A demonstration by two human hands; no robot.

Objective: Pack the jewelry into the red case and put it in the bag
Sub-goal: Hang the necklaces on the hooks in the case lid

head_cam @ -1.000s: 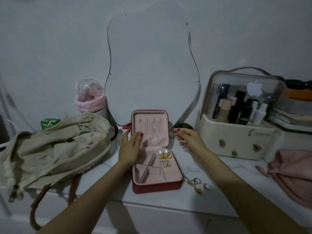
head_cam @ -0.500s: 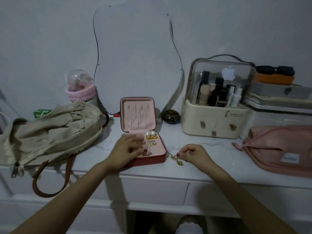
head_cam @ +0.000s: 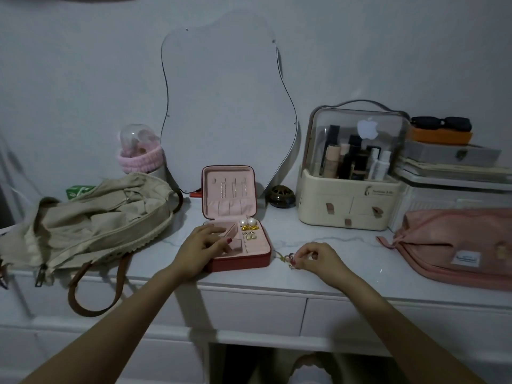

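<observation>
The red jewelry case (head_cam: 243, 262) lies open on the white dresser top, its pink lid upright against the mirror. Pearl and gold earrings (head_cam: 248, 228) sit in its right compartments. My left hand (head_cam: 201, 247) rests flat on the case's left compartments, fingers straight. Just right of the case, my right hand (head_cam: 315, 256) pinches small rings and a gold piece (head_cam: 288, 258) on the dresser top. The beige bag (head_cam: 91, 217) lies slumped to the left with its brown strap hanging over the edge.
A wavy mirror (head_cam: 221, 106) leans on the wall behind the case. A cosmetics organizer (head_cam: 352, 209) and stacked boxes stand at the right, a pink pouch (head_cam: 457, 245) in front of them. A small dark pot (head_cam: 282, 195) sits beside the case.
My right hand has come from beside the lid to the rings on the dresser and pinched them. My left hand slid down onto the case's tray. The view pulled back.
</observation>
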